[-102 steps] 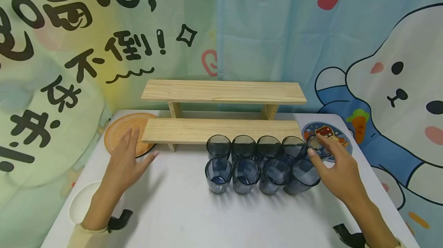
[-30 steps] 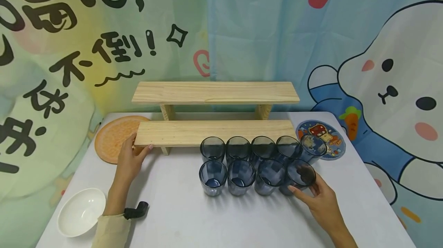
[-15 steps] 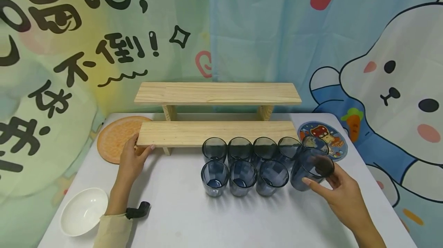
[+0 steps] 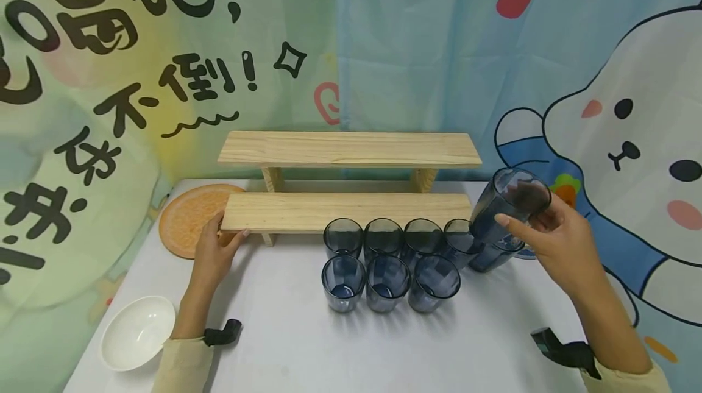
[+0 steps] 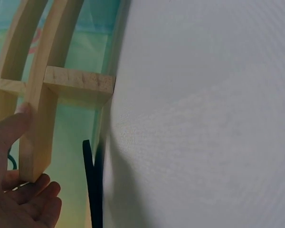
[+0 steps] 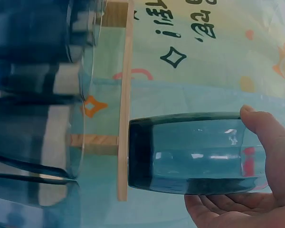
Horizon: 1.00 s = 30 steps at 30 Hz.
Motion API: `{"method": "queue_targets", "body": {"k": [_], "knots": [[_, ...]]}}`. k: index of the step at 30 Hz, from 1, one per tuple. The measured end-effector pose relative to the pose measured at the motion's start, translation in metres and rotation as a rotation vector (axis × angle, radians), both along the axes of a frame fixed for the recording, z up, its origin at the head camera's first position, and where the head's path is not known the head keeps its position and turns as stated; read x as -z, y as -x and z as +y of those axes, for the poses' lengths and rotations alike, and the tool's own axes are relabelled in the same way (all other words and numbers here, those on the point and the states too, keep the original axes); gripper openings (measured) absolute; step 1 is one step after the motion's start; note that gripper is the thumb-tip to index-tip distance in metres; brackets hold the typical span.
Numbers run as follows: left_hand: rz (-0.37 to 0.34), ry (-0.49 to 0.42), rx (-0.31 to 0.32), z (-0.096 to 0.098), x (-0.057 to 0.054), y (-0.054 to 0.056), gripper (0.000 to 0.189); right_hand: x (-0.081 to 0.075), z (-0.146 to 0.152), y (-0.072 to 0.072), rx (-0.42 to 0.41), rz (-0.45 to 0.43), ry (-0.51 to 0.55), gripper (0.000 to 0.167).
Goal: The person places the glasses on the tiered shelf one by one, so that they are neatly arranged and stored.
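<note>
My right hand (image 4: 565,244) grips a blue-tinted drinking glass (image 4: 496,207), raised off the table and tilted. In the right wrist view the thumb lies on one side of that glass (image 6: 194,152) and the fingers on the other. My left hand (image 4: 211,256) holds the left end of the lower plank of a two-tier wooden shelf (image 4: 345,213). Its thumb is on one face and its fingers (image 5: 42,190) are on the other. Several matching glasses (image 4: 387,283) stand in two rows before the shelf. One back-row glass (image 4: 488,256) is partly hidden behind the held glass.
A white bowl (image 4: 137,335) sits at the table's left edge. An orange round mat (image 4: 186,222) lies left of the shelf; a blue round mat (image 4: 526,253) at the right is mostly hidden. Behind stands a printed curtain (image 4: 395,46).
The right hand has lifted the glass from the front row's right end, moving it up and rightward. The left hand, apart from the shelf at first, now holds its lower plank.
</note>
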<state>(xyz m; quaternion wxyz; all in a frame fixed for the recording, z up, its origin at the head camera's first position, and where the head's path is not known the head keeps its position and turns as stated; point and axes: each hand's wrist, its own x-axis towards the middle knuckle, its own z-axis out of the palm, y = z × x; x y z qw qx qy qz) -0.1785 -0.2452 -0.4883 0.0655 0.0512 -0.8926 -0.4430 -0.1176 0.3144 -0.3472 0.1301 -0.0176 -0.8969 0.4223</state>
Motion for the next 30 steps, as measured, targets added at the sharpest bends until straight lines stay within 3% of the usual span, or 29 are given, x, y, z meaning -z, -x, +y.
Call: {"method": "queue_targets", "body": {"k": [6, 13, 22, 30], "knots": [[0.008, -0.009, -0.003, 0.001, 0.0, 0.001, 0.08, -0.018, 0.001, 0.042, -0.056, 0.036, 0.043, 0.057], [0.028, -0.006, -0.006, -0.002, 0.001, 0.002, 0.08, -0.036, -0.006, 0.092, -0.055, -0.026, 0.037, 0.065], [0.017, 0.003, -0.006, -0.003, 0.002, 0.001, 0.08, -0.03, -0.015, 0.151, -0.093, 0.025, 0.036, 0.066], [0.018, -0.013, -0.01, 0.0, 0.005, 0.002, 0.079, -0.024, -0.015, 0.179, -0.061, 0.013, 0.09, 0.053]]}}
